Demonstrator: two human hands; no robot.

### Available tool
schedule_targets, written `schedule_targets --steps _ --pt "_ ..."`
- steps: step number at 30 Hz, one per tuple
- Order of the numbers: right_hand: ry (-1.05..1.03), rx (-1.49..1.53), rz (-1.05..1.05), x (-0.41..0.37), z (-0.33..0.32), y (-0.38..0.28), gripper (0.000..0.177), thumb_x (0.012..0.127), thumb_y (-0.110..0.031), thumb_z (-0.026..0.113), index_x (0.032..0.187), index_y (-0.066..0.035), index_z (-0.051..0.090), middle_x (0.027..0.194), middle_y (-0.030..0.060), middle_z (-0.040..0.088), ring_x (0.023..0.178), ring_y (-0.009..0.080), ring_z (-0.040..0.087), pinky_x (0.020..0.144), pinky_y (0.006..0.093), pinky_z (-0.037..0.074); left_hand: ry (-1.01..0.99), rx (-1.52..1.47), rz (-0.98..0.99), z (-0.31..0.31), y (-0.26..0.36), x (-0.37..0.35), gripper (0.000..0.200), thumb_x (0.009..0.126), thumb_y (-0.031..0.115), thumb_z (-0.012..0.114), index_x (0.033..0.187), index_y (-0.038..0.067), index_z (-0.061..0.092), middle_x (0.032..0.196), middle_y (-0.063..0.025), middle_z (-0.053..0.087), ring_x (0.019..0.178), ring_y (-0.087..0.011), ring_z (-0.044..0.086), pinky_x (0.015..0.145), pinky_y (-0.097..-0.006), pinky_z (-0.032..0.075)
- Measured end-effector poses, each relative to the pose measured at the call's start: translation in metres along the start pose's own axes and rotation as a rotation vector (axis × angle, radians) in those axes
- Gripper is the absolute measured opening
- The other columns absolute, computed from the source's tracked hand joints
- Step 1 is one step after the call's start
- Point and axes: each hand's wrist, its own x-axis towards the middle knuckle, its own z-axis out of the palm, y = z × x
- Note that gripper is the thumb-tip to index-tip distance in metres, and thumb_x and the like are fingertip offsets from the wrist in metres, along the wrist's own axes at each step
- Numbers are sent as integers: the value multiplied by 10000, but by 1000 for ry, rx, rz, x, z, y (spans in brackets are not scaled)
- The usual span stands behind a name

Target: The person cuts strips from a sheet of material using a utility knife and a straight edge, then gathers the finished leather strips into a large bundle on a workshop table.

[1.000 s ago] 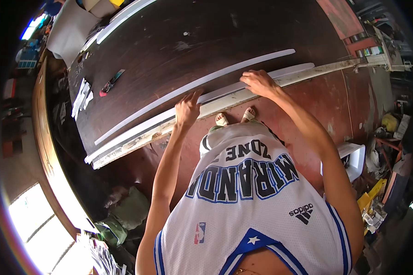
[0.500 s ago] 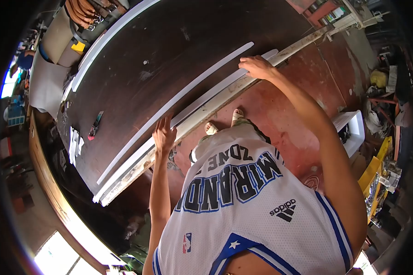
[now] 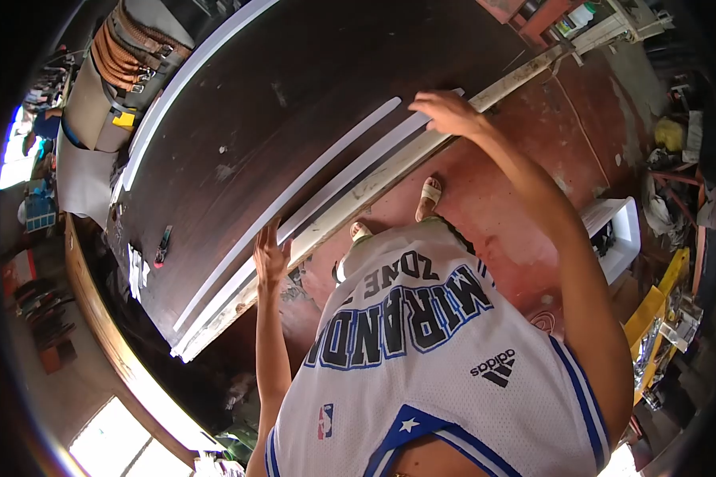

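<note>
Two long pale strips lie side by side along the near edge of a dark tabletop [image 3: 239, 119]. My left hand [image 3: 272, 256] rests over the near strip [image 3: 350, 171], its fingers stretched toward the far strip [image 3: 310, 187]. At the right end of the near strip is my right hand [image 3: 447, 113], fingers extended and slightly bent, pointing left. Neither hand is wrapped round anything. Whether the fingertips press on the strips is hard to tell.
Another long pale strip [image 3: 184, 71] curves along the table's far side. Brown belts [image 3: 119, 56] lie beyond it. A small red and black tool [image 3: 164, 246] and white scraps [image 3: 138, 270] are at the left. A white bin [image 3: 620, 238] stands on the red floor.
The far strip's right end sits further left and lower. The near strip has shifted away from the table edge. My left hand has moved slightly left; my right hand's fingers now reach further left.
</note>
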Motion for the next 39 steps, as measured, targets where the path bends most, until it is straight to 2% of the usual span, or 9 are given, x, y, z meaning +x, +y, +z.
schedule_targets --steps 5,12,20,27,30,33,36,37,39 --pt "73 13 92 -36 -17 73 374 658 -1 762 1018 -52 677 990 79 638 947 301 650 802 403 539 -9 22 19 -5 40 11 501 799 129 768 1258 34 591 1131 -190 659 998 -374 643 835 -449 528" --pt "-23 60 179 -32 -24 70 354 693 -32 771 1034 -69 682 984 95 672 964 300 660 798 405 538 5 -12 -48 -11 33 12 389 829 146 750 1198 80 646 1070 -166 698 943 -364 682 774 -438 558" --pt "49 32 203 -37 -41 53 328 706 -10 751 1020 -74 683 1003 82 684 983 300 656 803 410 533 -60 -82 -109 -21 25 10 360 826 232 773 1144 82 694 1153 -119 703 1027 -311 692 865 -403 560" --pt "96 -3 214 -39 -35 37 292 707 -12 749 981 -76 675 967 80 659 966 305 649 807 416 519 33 -127 -60 -17 10 3 341 806 209 782 1116 92 697 1104 -131 710 969 -325 696 823 -408 560" --pt "183 -7 177 -44 -34 40 296 717 -17 743 997 -78 670 992 90 659 972 317 649 826 422 516 18 -108 -45 -21 18 3 330 806 202 781 1106 94 696 1086 -135 713 955 -330 697 820 -409 560" --pt "31 89 402 -49 -36 58 373 751 -75 754 1106 -150 669 1346 165 568 1267 307 524 1061 381 417 35 -78 -34 -19 31 11 316 780 179 797 1060 80 690 1052 -120 702 936 -326 681 779 -411 558" --pt "9 104 400 -49 -44 45 342 752 -66 750 1079 -129 671 1203 101 630 1140 310 590 930 399 485 89 -95 0 -23 28 7 327 738 145 818 1024 67 681 1012 -106 677 923 -323 651 760 -421 533" --pt "19 117 345 -49 -51 41 308 749 -57 746 1043 -114 675 1061 67 646 1029 304 618 838 407 499 94 -118 7 -26 28 6 333 731 138 820 1023 65 679 999 -109 674 911 -328 647 767 -424 522" --pt "95 122 295 -48 -59 36 266 753 -49 738 1008 -92 675 966 63 643 939 298 630 797 406 497 122 -143 31 -27 25 5 344 717 125 821 1021 56 674 970 -113 666 881 -334 636 778 -428 501"
